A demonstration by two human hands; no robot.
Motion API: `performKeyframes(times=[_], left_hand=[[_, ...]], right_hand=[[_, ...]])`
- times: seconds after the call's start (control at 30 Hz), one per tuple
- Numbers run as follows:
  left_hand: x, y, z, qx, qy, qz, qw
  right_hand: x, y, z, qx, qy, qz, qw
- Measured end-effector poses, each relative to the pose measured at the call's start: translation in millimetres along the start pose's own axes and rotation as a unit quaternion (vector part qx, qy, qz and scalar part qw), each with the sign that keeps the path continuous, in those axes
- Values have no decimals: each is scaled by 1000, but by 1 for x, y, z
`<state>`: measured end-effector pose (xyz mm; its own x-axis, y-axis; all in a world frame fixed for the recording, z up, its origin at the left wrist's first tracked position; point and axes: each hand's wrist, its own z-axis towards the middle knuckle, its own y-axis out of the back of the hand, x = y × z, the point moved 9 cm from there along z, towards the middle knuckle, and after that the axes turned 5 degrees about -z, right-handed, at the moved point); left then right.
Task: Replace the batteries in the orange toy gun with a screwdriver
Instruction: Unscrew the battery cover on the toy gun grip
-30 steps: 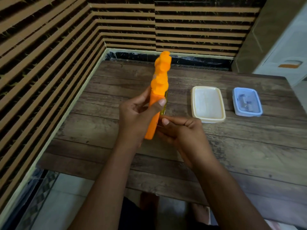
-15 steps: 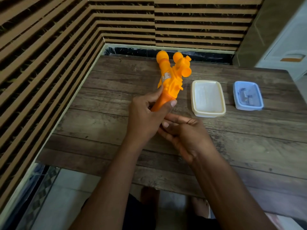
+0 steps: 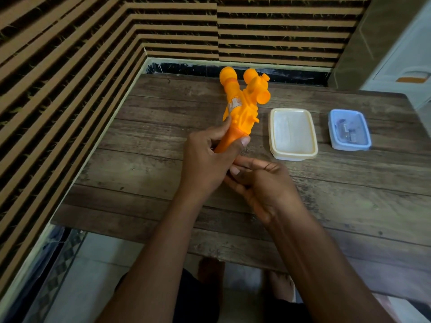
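My left hand (image 3: 205,164) grips the orange toy gun (image 3: 242,106) by its handle. The gun is held above the wooden table (image 3: 349,194), barrel tilted up and away from me, with its side and scope showing. My right hand (image 3: 261,183) sits just below and to the right of the left hand, at the butt of the handle. Its thumb and fingertips are pinched together, pointing left. The screwdriver they pinch is hidden behind my left hand. No batteries lie loose on the table.
A cream rectangular lid or tray (image 3: 292,134) lies right of the gun. Further right, a small pale blue box (image 3: 349,129) holds a few small parts. A slatted wall runs along the table's left and far edges, and a cabinet stands at the far right.
The gun has turned from edge-on and upright to tilted away with its side showing. The yellowish tool beside the handle is now hidden. Both hands stayed close together.
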<state>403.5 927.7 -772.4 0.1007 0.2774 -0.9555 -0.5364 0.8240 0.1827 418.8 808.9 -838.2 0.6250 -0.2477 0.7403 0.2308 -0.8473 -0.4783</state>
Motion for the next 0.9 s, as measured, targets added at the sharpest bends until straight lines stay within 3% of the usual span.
performKeyframes(times=[0.43,0.9], left_hand=[[3,1,1,-3,3,-3,1000],[5,-7,1,11,-28,75,997]], right_hand=[[-3,-1,3,0,2,11,1000],[-7,0,6,-12,-33,49,998]])
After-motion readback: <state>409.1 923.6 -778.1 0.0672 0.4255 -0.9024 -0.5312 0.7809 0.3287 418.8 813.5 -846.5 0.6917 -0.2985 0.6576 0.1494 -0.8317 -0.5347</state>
